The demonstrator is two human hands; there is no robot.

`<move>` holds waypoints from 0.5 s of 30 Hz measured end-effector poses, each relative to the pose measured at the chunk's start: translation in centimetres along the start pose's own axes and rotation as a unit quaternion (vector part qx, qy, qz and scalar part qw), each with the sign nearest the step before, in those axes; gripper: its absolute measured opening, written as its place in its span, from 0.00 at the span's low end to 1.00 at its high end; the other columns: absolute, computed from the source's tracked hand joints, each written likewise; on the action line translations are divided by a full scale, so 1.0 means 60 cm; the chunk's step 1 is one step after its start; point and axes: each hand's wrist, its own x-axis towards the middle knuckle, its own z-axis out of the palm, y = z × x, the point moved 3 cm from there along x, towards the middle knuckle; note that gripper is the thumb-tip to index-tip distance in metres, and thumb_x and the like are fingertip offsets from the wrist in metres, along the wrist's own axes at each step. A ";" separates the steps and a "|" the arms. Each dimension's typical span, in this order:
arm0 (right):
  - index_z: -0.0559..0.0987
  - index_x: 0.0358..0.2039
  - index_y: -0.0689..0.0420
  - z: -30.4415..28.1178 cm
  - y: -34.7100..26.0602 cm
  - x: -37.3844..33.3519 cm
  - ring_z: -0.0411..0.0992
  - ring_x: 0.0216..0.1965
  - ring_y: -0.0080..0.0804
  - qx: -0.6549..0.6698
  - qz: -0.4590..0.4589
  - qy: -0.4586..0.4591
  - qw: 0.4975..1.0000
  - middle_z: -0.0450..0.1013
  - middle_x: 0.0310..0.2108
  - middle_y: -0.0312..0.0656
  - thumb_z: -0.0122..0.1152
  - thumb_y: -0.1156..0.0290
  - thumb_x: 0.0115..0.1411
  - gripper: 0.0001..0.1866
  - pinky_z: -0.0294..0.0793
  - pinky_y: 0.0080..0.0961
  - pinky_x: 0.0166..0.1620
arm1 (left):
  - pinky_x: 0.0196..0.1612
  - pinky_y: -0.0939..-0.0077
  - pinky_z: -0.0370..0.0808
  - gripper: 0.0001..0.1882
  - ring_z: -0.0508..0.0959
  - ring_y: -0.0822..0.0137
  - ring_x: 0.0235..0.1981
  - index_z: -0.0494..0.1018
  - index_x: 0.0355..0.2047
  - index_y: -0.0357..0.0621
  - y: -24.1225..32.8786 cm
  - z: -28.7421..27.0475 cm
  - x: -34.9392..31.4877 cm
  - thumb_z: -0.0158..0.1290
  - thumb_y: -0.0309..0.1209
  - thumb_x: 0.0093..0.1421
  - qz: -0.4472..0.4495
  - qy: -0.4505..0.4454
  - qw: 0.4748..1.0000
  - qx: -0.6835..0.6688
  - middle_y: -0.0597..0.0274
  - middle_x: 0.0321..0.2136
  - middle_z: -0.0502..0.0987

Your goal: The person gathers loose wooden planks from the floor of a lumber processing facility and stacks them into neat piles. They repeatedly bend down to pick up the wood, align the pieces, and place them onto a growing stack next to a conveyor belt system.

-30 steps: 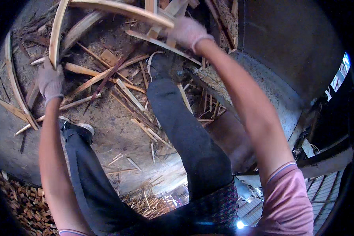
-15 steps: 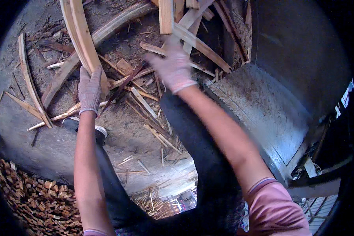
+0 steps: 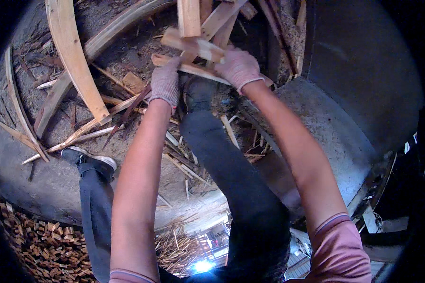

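Observation:
My right hand, in a pale knitted glove, is closed round the right end of a short, rough piece of wood, blurred by motion. Just below it lies a narrow wood strip, slanting down to the right. My left hand, gloved too, has its fingers over the strip near its left end; its thumb side is partly hidden. Left of that hand, apart from it, a long curved plank leans with its lower end near the floor. An upright board stands beyond the short piece.
Scattered slats and bark lie round my feet, with a long curved slab behind. Crossed boards are heaped at the top. A dark metal panel and metal plate stand right. Cut wood ends are stacked lower left.
My left hand has left the curved plank and moved right to the wood strip. My right hand, empty before, now grips the short piece of wood.

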 end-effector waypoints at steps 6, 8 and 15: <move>0.79 0.38 0.58 -0.063 -0.122 -0.093 0.80 0.40 0.56 0.071 -0.154 -0.001 0.986 0.80 0.35 0.55 0.66 0.46 0.54 0.25 0.80 0.48 0.45 | 0.56 0.58 0.75 0.20 0.81 0.51 0.50 0.76 0.57 0.38 -0.022 -0.070 -0.160 0.43 0.32 0.71 0.251 0.196 0.894 0.314 0.43 0.49 0.81; 0.78 0.40 0.57 -0.113 -0.187 -0.101 0.80 0.40 0.56 0.100 -0.155 -0.030 0.982 0.80 0.35 0.54 0.67 0.46 0.54 0.26 0.79 0.49 0.45 | 0.60 0.61 0.72 0.21 0.79 0.57 0.52 0.74 0.59 0.35 -0.034 -0.174 -0.160 0.40 0.33 0.75 0.256 0.284 0.901 0.204 0.47 0.50 0.81; 0.84 0.45 0.60 -0.272 -0.384 -0.030 0.82 0.44 0.55 0.322 -0.177 -0.023 0.930 0.82 0.39 0.60 0.64 0.41 0.52 0.34 0.81 0.46 0.49 | 0.57 0.66 0.72 0.28 0.77 0.64 0.50 0.71 0.62 0.40 0.268 -0.415 -0.119 0.40 0.50 0.76 0.236 0.241 0.941 0.035 0.55 0.51 0.78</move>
